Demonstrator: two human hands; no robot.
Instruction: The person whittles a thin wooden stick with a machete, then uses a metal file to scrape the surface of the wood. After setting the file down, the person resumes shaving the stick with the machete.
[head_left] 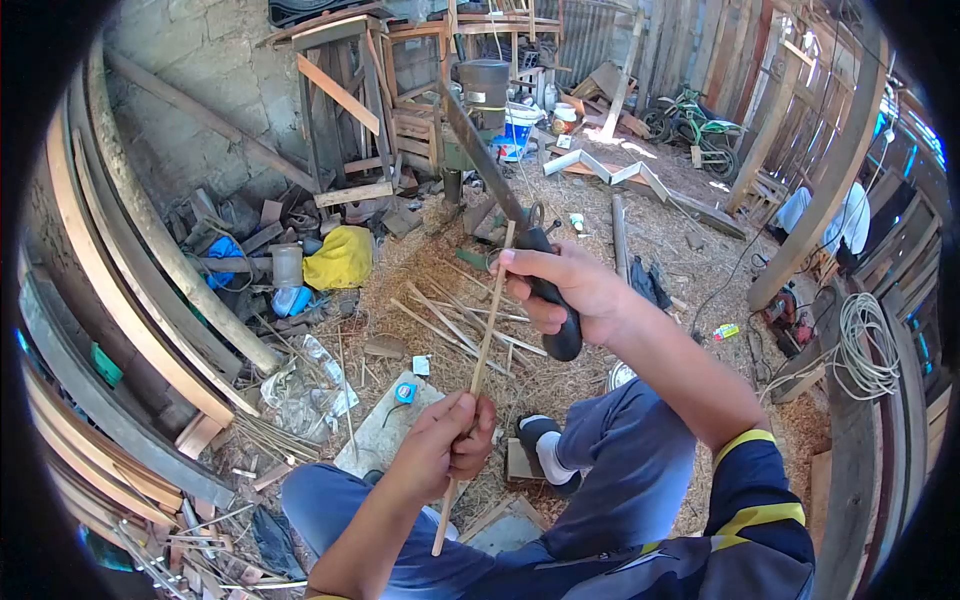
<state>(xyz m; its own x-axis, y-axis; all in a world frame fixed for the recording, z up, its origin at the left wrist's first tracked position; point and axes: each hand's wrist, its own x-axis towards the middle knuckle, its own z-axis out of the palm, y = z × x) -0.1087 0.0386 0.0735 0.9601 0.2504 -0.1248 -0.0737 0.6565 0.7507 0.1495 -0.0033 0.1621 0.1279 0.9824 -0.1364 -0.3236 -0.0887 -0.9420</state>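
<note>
Your left hand (445,450) is closed round a thin wooden strip (487,345), slanting up between your hands | your right hand (578,285) grips the dark handle of a long-bladed knife (482,160), thumb at the strip's upper end | below, a blue tape measure (405,392) on a pale slab (378,437) | beyond, loose sticks (432,326) on the shavings

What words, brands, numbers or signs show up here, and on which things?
None can be read for certain.
Round blue tape measure: face marking too small to read.
White-and-blue plastic bucket: print too blurred.
White tub with red markings: label too blurred.
Long dark blade with black handle: no lettering visible.
</note>
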